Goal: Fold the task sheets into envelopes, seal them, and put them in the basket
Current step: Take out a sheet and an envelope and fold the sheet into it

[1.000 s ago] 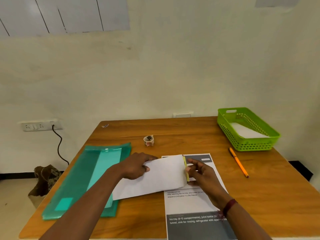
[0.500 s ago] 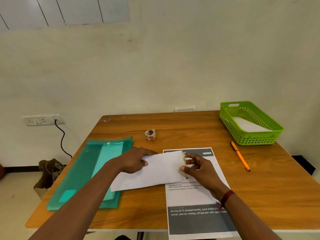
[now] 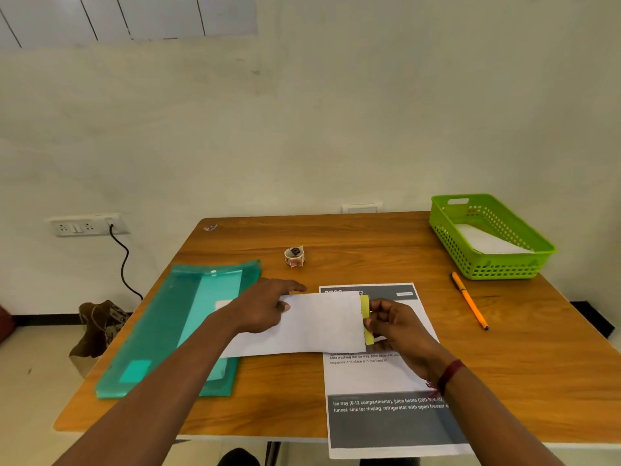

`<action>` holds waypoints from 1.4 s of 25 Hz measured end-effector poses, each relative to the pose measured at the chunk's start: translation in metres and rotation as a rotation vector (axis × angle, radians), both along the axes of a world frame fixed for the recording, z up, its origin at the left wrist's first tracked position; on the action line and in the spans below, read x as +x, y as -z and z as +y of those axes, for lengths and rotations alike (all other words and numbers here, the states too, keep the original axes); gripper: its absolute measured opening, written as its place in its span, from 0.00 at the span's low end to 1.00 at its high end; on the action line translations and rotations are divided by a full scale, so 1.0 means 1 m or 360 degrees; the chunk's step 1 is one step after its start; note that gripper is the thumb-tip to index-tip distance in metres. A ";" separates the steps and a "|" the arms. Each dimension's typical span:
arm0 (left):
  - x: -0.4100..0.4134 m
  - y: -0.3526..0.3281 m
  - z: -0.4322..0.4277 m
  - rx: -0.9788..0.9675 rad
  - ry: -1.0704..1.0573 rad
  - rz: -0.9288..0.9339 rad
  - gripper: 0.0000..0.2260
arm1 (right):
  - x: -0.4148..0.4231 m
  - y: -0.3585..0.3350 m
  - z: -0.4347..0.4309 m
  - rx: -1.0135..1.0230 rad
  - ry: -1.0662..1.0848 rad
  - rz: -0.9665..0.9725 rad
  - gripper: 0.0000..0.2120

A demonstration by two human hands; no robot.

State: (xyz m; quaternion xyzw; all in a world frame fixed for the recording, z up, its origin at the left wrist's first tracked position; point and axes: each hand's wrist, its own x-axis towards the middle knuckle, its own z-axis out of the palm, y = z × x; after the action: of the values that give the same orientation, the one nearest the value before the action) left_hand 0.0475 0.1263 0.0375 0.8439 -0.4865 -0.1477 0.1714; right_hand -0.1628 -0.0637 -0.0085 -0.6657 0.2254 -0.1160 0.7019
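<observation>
**Sealing under way**

Left of the envelope [image 3: 322, 326], a green folder [image 3: 174, 324] lies on the table [image 3: 336, 237], with no hand on it. The left hand [image 3: 265, 307] lies flat on the envelope's left end, fingers straight, pressing it down. The envelope lies across the top of a printed sheet [image 3: 379, 375], covering most of its header. Behind the envelope stands a small roll [image 3: 294, 256].

At the envelope's right edge, a yellow strip [image 3: 367, 314] shows broader than it did a second ago, when it was only a thin line along that edge. The right hand [image 3: 396, 324] pinches it between thumb and fingers at its lower half. This looks like the seal's liner being peeled back, so sealing has begun but is not done.

Right of the envelope lies a pen [image 3: 468, 299]. Farther right and behind it, the basket [image 3: 447, 237] already holds a finished envelope [image 3: 487, 240]. This one probably goes there once it is pressed closed. The sheet beneath has yet to be folded.
</observation>
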 end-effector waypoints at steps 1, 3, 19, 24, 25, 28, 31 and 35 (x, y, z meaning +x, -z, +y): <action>-0.005 -0.001 0.000 -0.0043 -0.0003 -0.0079 0.22 | 0.000 0.001 -0.001 0.0005 0.0006 0.0006 0.10; -0.017 -0.001 -0.001 -0.0016 0.0044 -0.0286 0.26 | 0.002 0.000 0.001 -0.0012 0.0026 -0.0012 0.10; -0.052 0.038 -0.017 -0.0521 0.0205 -0.0898 0.51 | 0.019 -0.039 0.019 -0.0608 0.0131 -0.0050 0.03; -0.044 0.034 -0.011 -0.0356 0.0192 -0.0993 0.51 | 0.030 -0.032 0.024 -0.1064 0.0397 0.0037 0.02; -0.042 0.033 -0.010 -0.0307 0.0177 -0.1003 0.51 | 0.030 -0.029 0.022 -0.1056 0.0437 0.0037 0.03; -0.032 0.037 -0.002 -0.0229 0.0154 -0.1024 0.49 | 0.031 -0.020 0.014 -0.0909 0.0508 0.0118 0.02; -0.017 0.042 0.008 -0.0177 0.0177 -0.1015 0.47 | 0.029 -0.011 0.005 -0.0795 0.0510 0.0194 0.04; -0.004 0.042 0.016 -0.0071 0.0118 -0.0887 0.48 | 0.026 -0.008 -0.002 -0.0457 0.0622 0.0076 0.04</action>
State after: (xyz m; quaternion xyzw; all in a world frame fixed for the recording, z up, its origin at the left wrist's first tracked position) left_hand 0.0435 0.1428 -0.0042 0.8296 -0.5486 0.0945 0.0440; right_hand -0.1363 -0.0659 -0.0006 -0.7048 0.3477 -0.2648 0.5588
